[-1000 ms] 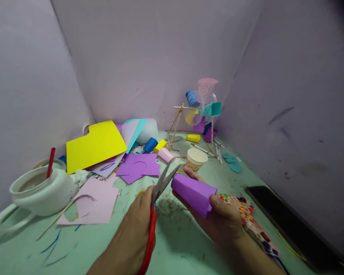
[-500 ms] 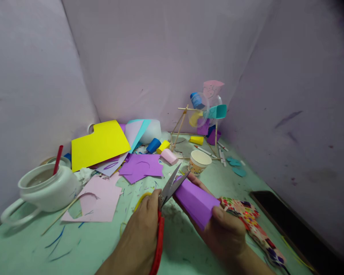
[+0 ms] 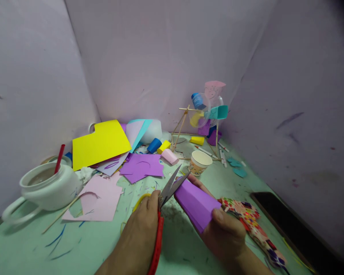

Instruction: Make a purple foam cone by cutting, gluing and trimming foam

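Note:
My left hand (image 3: pixel 141 225) is closed around the handles of the scissors (image 3: pixel 169 188), one red and one yellow. Their blades are apart, with the tips at the far end of a folded purple paper piece (image 3: pixel 197 204). That piece lies in my right hand (image 3: pixel 229 231), thumb on top at its near edge and fingers beneath, partly hidden. Just beyond the blades stands a patterned paper cup (image 3: pixel 200 163).
At left are a white pot (image 3: pixel 50 187) with a red straw, pink paper (image 3: pixel 103 202), purple paper (image 3: pixel 143 166) and a yellow sheet (image 3: pixel 101 145). A stick frame (image 3: pixel 183 122) stands behind; a patterned glue gun (image 3: pixel 255 225) and dark phone (image 3: pixel 286 221) lie right.
The view has shifted very slightly. Both hands, the scissors and the purple paper keep nearly the same positions, with the blades still apart.

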The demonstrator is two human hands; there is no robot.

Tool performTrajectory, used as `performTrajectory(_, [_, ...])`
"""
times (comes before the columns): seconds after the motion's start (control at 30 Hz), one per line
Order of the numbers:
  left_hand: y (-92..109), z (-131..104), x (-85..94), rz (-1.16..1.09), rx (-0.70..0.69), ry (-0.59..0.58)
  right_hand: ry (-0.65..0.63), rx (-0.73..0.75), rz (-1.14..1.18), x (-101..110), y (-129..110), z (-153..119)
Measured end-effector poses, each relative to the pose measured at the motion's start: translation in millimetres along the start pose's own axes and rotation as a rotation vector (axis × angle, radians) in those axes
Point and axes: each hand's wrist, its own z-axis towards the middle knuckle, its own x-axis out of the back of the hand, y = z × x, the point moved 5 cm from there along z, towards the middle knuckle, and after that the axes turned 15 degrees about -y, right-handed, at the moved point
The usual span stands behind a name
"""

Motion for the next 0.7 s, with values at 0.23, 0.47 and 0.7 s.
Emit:
performTrajectory(0.23, [-1.5, -1.1, 0.1, -0.010, -0.033, -0.015, 0.019, 0.029, 0.031, 3.4, 1.9, -1.6])
performTrajectory(0.47, [-0.3, -1.2, 0.0, 0.037, -0.030, -0.054, 0.025, 0.011, -0.006, 5.1, 2.1, 0.2])
performTrajectory(0.7, [6.3, -4.2, 4.0, 0.090, -0.046, -0.063, 0.039, -0.047, -0.106, 0.3, -4.0, -0.9])
